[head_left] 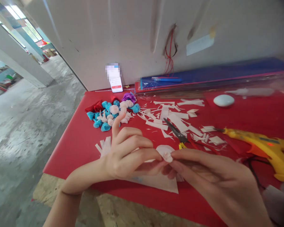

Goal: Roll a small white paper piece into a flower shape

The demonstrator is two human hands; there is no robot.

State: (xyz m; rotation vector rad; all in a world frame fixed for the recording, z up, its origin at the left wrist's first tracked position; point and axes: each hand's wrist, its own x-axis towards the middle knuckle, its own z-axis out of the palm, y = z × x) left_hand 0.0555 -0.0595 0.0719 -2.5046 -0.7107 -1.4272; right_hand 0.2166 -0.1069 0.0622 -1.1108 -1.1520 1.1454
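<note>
A small white paper flower (167, 156) is pinched between the fingertips of both hands, above the near part of the red table. My left hand (130, 151) grips it from the left with thumb and index finger, its little finger raised. From the right, my right hand (208, 173) pinches its other edge. Below the hands lies a sheet of white paper (153, 183), partly hidden. Just beyond them rest scissors (176, 130) with dark blades, among white paper scraps (177, 121). Left of the scraps is a pile of blue, white, red and purple paper flowers (109, 115).
A yellow glue gun (262, 142) lies at the right, its small light glowing red. Behind it sits a white egg-shaped object (223, 100). A lit phone (115, 77) leans on the pale panel (132, 37). Blue wrapped material (203, 75) lines the table's back edge.
</note>
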